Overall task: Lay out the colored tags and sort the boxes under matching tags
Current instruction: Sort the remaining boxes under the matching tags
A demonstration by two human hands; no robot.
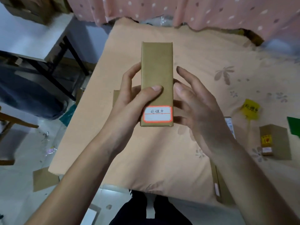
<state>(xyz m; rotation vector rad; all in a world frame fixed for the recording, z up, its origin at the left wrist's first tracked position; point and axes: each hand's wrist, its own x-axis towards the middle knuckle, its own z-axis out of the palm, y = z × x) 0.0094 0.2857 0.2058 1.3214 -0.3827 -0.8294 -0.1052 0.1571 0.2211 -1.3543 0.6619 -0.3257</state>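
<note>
Above the table (162, 151), the left hand (129, 101) grips a long brown box (156, 69) (red-bordered label (157, 114) near its lower end); the right hand (199, 108) hovers open beside the box.

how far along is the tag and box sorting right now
Early on. Done: a yellow tag and a green tag lie at the table's right edge, with one small box below them. In hand: the left hand grips a long brown box with a red-bordered label; the right hand is open beside it. Left: no red tag is visible, and this box is not yet placed.
</note>
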